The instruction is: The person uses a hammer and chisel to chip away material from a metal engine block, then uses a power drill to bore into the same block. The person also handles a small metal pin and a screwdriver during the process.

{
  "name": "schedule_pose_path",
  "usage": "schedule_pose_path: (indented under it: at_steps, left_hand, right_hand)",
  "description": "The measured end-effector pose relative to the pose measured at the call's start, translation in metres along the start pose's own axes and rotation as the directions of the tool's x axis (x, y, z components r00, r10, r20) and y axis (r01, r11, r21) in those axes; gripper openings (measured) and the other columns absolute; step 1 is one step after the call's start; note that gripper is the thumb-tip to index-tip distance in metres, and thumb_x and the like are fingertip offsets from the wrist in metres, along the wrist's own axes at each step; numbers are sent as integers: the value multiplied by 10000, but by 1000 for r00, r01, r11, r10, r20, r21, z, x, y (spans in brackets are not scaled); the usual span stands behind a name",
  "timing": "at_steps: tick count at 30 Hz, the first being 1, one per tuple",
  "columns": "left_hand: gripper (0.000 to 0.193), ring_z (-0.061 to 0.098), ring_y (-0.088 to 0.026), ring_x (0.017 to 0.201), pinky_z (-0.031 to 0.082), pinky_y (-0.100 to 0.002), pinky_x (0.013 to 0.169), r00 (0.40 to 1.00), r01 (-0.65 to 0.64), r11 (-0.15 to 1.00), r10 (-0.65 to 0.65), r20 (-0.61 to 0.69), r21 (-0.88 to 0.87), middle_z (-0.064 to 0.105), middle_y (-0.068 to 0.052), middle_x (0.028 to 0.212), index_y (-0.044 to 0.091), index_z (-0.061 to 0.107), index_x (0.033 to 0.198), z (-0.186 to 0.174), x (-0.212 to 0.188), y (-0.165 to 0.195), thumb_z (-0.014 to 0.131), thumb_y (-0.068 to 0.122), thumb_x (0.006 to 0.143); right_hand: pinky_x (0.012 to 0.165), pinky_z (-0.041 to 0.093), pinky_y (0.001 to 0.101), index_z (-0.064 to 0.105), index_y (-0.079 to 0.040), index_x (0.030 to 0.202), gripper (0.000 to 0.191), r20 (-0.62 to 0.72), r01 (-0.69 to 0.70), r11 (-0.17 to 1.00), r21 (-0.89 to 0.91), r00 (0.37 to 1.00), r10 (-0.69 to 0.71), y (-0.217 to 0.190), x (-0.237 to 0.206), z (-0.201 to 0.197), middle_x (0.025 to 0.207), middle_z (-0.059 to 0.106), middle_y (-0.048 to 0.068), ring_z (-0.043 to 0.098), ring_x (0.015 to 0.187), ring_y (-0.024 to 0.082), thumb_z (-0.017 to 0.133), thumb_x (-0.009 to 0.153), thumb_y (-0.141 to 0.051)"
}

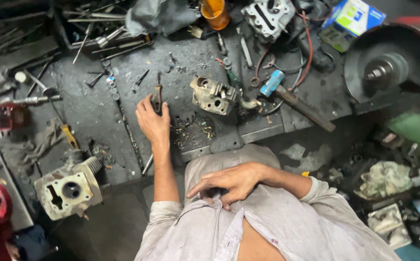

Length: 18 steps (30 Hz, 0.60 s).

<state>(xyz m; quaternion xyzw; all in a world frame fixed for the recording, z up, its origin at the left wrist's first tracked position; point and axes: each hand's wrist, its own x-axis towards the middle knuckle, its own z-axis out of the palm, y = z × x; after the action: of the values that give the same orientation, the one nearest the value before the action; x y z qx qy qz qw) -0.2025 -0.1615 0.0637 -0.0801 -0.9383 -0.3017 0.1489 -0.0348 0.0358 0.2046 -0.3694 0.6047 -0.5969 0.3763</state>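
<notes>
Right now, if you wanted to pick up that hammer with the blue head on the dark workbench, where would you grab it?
Probably by the long dark handle of the blue-headed hammer, near its lower right end. It lies flat and slanted with that end bare near the bench edge, while the head sits among wires. The right hand, resting on the shirt, is on that side; the left hand is at a small tool.
</notes>
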Motion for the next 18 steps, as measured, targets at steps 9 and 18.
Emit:
schedule_pose_path:
  at_steps: [9, 18]
  left_hand:
    - [313, 669, -331, 813, 545, -438, 746, 995, 22, 982, -4, 98, -188, 682, -155, 943, 45, 757, 1085, 0, 23, -24, 821, 219, 833]
    - [250, 693, -219, 790, 554, -336, 750, 999, -20, 886, -1, -46, -463, 722, -103, 959, 46, 788, 1134, -30, 71, -56, 827, 173, 923]
  right_hand:
    - [1225, 390, 417, 413, -37, 1563, 770, -125, 207, 978, 23, 971, -203, 1, 21, 33, 1588, 498, 131, 500, 1454, 312, 697, 848, -4]
    - [1107, 487, 366, 390, -52, 1620, 738, -233, 103, 991, 81, 969, -82, 2, 47, 51, 1371, 582, 152, 591, 1208, 247, 601, 912, -45]
